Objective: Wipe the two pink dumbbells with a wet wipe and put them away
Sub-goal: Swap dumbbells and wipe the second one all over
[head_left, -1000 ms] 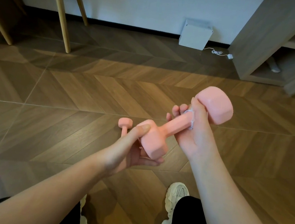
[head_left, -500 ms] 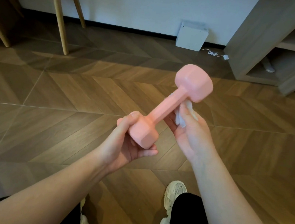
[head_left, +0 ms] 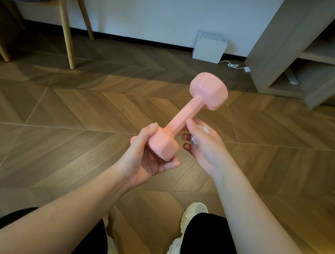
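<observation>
One pink dumbbell (head_left: 185, 116) in mid-air, tilted, far head up and right. Left hand (head_left: 145, 161) grips its near head. Right hand (head_left: 203, 148) curls round the wet wipe (head_left: 204, 129), thumb at the handle. Best: wrap wipe around handle, slide lengthwise, rotate with left.

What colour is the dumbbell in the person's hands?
The dumbbell is plain pale pink all over, shown in the head view.

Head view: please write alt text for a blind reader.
A left hand grips the near end of a pink hex-headed dumbbell above a brown wooden floor; the right hand holds a white wet wipe by its handle.
</observation>
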`<state>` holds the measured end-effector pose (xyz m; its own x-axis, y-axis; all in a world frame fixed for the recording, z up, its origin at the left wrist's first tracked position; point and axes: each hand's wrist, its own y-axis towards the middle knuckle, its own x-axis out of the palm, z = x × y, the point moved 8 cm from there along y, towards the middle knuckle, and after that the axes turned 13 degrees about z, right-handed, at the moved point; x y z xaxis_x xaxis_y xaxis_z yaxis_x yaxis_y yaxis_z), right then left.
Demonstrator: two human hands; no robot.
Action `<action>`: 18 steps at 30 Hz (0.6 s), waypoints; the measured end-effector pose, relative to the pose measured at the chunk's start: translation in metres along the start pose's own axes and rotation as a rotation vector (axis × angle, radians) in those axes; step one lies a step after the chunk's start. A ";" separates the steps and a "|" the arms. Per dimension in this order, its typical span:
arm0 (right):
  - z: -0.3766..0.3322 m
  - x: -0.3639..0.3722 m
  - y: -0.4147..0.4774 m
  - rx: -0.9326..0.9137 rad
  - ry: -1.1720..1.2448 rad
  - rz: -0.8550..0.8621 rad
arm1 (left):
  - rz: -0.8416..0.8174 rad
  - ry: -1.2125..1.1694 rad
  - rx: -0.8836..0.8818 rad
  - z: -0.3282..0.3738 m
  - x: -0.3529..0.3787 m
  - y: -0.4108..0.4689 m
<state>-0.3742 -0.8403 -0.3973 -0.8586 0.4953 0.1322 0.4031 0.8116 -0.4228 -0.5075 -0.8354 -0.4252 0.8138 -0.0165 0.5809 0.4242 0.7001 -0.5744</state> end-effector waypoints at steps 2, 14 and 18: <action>0.004 0.004 0.007 -0.011 0.007 0.023 | 0.000 -0.012 -0.004 -0.003 -0.002 0.004; 0.079 -0.014 0.099 0.256 0.081 0.139 | 0.047 0.552 -0.175 -0.038 -0.054 0.093; 0.138 -0.043 0.149 0.347 -0.038 0.219 | 0.262 0.803 -0.154 -0.042 -0.116 0.151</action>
<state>-0.3211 -0.7830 -0.5899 -0.7782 0.6275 -0.0250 0.4525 0.5325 -0.7153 -0.5215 -0.7577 -0.6032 0.9029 -0.4088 -0.1330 0.1848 0.6484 -0.7385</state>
